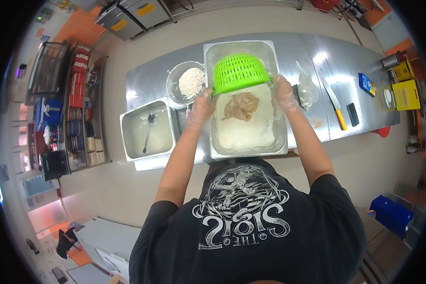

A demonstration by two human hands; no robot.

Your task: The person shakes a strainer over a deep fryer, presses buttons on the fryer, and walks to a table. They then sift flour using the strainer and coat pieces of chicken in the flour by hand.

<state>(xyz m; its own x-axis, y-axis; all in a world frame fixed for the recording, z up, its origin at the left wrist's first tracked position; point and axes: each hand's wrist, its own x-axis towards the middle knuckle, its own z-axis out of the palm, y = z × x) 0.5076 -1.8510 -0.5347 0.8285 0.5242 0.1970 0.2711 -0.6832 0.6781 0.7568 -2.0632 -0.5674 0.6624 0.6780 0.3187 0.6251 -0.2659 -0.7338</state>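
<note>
A bright green plastic colander (240, 71) is tipped on its side over a deep metal pan (215, 146), its slotted base facing away from me. My left hand (202, 107), in a clear plastic glove, grips the colander's rim at the left. On the opposite side, my right hand (285, 93), gloved too, holds the rim. White flour (246, 135) covers the bottom of the pan. Pale brownish pieces, apparently raw meat (241, 106), lie on the flour just below the colander's opening.
Left of the pan stand a round bowl of coarse crumbs (191, 83) and a metal pan of whitish liquid (161, 137) with a dark-handled utensil. On the steel table (317, 125) to the right lie a plastic bag (307, 90), a yellow-handled knife (340, 118) and a phone (352, 115).
</note>
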